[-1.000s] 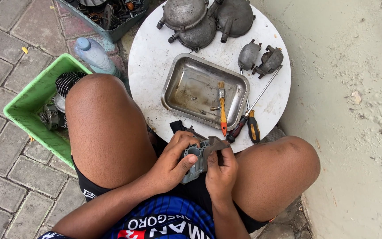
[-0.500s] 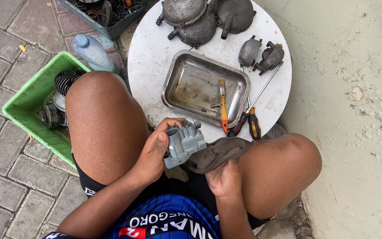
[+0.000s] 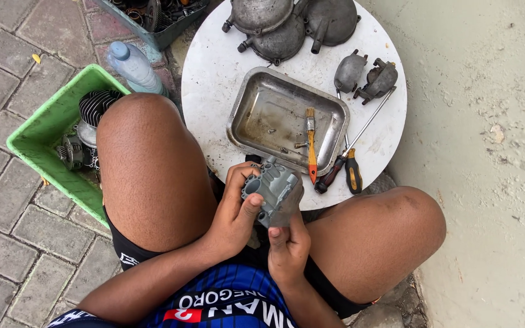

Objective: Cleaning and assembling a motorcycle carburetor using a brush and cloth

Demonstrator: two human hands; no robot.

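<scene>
I see my left hand (image 3: 233,209) wrapped around a grey metal engine part (image 3: 273,189), thumb across its face and fingers curled behind, holding it above my lap at the near edge of the round white table (image 3: 214,73). My right hand (image 3: 288,246) grips the same part from below, fingers closed on a dark rag (image 3: 287,209) pressed against its underside. Just beyond sits a metal tray (image 3: 262,115) with a small brush (image 3: 311,143) resting on its rim; two screwdrivers (image 3: 343,173) lie beside it. A green crate (image 3: 37,136) stands by my left knee.
</scene>
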